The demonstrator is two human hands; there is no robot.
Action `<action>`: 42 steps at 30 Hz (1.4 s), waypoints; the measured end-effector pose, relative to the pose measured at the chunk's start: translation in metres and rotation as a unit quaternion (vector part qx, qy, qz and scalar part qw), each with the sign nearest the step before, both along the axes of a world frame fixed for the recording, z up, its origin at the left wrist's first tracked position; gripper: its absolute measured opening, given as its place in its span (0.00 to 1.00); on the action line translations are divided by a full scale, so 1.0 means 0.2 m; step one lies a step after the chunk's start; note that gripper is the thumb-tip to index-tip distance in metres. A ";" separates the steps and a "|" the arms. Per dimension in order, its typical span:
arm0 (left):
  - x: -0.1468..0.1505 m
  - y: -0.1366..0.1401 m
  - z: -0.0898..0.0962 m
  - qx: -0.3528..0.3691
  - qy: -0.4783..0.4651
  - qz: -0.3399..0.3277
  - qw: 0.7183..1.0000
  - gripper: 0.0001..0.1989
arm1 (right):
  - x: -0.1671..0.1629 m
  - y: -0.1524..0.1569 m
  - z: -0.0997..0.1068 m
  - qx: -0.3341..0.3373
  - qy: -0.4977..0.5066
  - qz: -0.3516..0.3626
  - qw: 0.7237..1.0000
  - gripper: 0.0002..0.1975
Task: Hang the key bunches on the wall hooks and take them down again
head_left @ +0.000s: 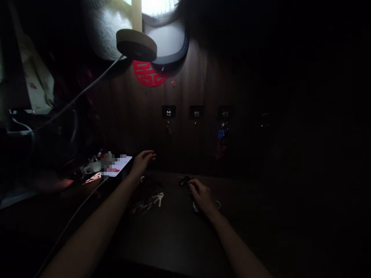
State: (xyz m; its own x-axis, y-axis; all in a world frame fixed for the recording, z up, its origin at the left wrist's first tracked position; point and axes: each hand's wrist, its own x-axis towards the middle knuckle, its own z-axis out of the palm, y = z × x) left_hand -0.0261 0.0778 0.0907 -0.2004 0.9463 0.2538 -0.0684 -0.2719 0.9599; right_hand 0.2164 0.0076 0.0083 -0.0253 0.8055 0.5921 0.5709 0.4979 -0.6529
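Observation:
My left hand (144, 160) hovers over the back left of the dark tabletop, its fingers loosely stretched to the right with nothing visible in them. Below it lies a bunch of keys (159, 197), silvery and partly lost in shadow. My right hand (203, 197) is low over the table, fingers bent down and closed at a small dark object (184, 180), perhaps a key fob. What the fingertips grip is too dark to make out. A metal ring (218, 204) shows beside that hand, and more small shiny pieces lie partly hidden under it.
Several dark hooks line the wooden wall, including a left hook (168, 112) with a small key (169, 129) hanging. A blue tag (221, 133) hangs farther right. A lamp base (136, 44) with a white cable stands above. White paper (120, 166) and clutter lie left.

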 end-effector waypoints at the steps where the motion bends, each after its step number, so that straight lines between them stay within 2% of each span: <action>1: -0.03 -0.03 -0.04 -0.008 0.007 0.000 1.000 0.14 | 0.00 0.00 0.00 -0.002 -0.001 -0.001 1.000 0.10; 5: -0.11 -0.14 -0.20 -0.033 0.077 0.012 0.996 0.15 | -0.01 0.00 0.00 -0.005 -0.005 -0.004 1.000 0.11; 9: -0.13 -0.25 -0.30 0.001 0.223 0.031 0.974 0.12 | 0.00 0.00 -0.01 -0.010 -0.017 0.007 1.000 0.11; 14: -0.10 -0.33 -0.39 0.050 0.404 -0.018 0.913 0.11 | 0.00 0.00 -0.01 -0.016 -0.024 0.005 1.000 0.10; 18: -0.08 -0.35 -0.43 0.071 0.498 0.007 0.864 0.12 | 0.00 -0.01 -0.01 -0.017 -0.024 0.003 1.000 0.10; 22: -0.07 -0.36 -0.43 0.069 0.546 0.025 0.834 0.14 | -0.01 -0.01 -0.01 -0.022 -0.031 0.003 0.999 0.11; 31: -0.02 -0.27 -0.33 -0.011 0.646 0.069 0.760 0.16 | 0.00 0.00 -0.02 -0.034 -0.051 0.004 0.998 0.11; 37: 0.04 -0.22 -0.32 -0.025 0.654 0.073 0.753 0.13 | 0.00 0.00 -0.01 -0.043 -0.051 0.006 0.998 0.11; 40: 0.08 -0.23 -0.33 0.002 0.641 0.072 0.764 0.11 | -0.01 -0.01 -0.01 -0.042 -0.061 0.003 0.997 0.11; 42: 0.12 -0.23 -0.33 0.016 0.621 0.059 0.781 0.09 | -0.01 -0.01 -0.01 -0.039 -0.066 0.001 0.997 0.11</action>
